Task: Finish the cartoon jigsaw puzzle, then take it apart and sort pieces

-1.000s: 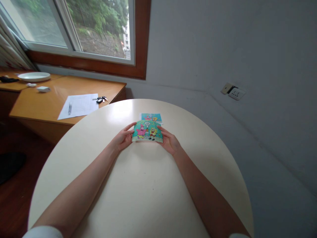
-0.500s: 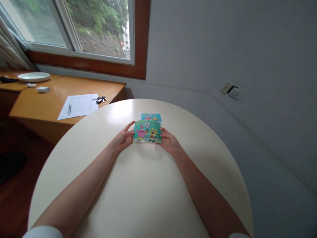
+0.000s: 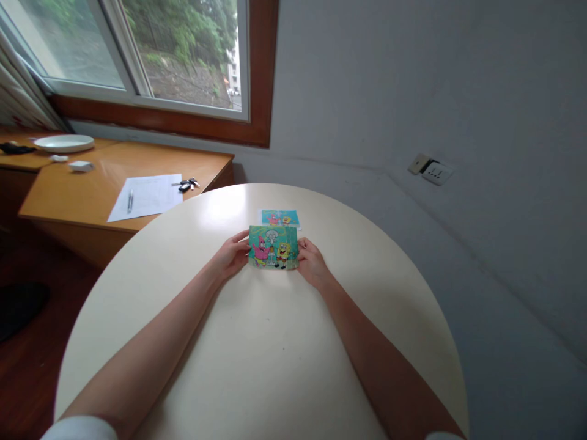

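Between my two hands is a small green cartoon puzzle [image 3: 274,247], a rectangle with faint seam-like lines and a pink starfish, a pale squid and a yellow sponge figure on it. Its face is tilted up toward me. My left hand [image 3: 235,253] grips its left edge, fingers partly behind it. My right hand [image 3: 312,260] pinches the right edge, with the fingers curled. Just beyond it a blue picture card [image 3: 280,217] with similar figures lies on the table, its lower part hidden by the puzzle.
The round cream table [image 3: 275,354] stands against the wall. At left, a wooden desk [image 3: 64,195] bears a white sheet of paper [image 3: 153,198], a pen [image 3: 131,200], keys [image 3: 186,185], a small white box [image 3: 81,166] and a white plate [image 3: 64,143]. A wall socket [image 3: 435,172] is at right.
The puzzle has come slightly toward me, and its top edge looks straighter than before. The fingers of my left hand have drawn in closer at its edge. The blue card has not moved.
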Demonstrator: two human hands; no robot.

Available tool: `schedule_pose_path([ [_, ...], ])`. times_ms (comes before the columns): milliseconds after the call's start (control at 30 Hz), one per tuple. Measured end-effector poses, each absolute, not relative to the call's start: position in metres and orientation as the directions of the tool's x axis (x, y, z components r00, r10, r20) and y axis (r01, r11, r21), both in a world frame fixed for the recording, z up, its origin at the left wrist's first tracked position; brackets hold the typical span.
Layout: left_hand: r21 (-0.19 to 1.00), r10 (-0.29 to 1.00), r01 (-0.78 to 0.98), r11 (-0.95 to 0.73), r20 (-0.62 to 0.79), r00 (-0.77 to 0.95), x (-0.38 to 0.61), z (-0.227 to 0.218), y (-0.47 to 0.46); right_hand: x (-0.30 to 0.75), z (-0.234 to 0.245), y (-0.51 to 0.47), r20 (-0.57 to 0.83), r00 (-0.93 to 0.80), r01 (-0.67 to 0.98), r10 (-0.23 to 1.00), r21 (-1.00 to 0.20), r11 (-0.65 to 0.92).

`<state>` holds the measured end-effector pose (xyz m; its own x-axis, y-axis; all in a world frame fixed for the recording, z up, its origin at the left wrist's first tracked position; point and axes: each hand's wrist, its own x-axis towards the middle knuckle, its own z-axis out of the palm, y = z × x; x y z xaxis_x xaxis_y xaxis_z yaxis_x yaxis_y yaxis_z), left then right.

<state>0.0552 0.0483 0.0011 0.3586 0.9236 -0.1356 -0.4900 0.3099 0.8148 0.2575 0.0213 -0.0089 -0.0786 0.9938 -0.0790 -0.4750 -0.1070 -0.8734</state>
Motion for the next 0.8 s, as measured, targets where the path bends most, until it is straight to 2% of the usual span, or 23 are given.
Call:
schedule_pose_path([
  [200, 0.846, 0.951, -0.480, 0.234, -0.096, 0.294, 0.061, 0.006, 0.045, 0.252, -0.016, 0.023, -0.012, 0.058, -0.356, 0.998, -0.934, 0.010],
  [400, 0.860, 0.962, -0.482, 0.170, -0.038, 0.272, 0.065, 0.011, 0.041, 0.251, -0.018, 0.023, 0.076, 0.071, -0.216, 0.995, -0.972, 0.090],
  [567, 0.890, 0.956, -0.432, 0.146, -0.014, 0.294, 0.064, 0.008, 0.043, 0.251, -0.018, 0.022, 0.144, 0.075, -0.219, 0.987, -0.963, 0.157],
  [800, 0.914, 0.951, -0.381, 0.141, -0.018, 0.309, 0.066, 0.006, 0.040, 0.250, -0.020, 0.022, 0.138, 0.079, -0.240, 0.987, -0.959, 0.153],
])
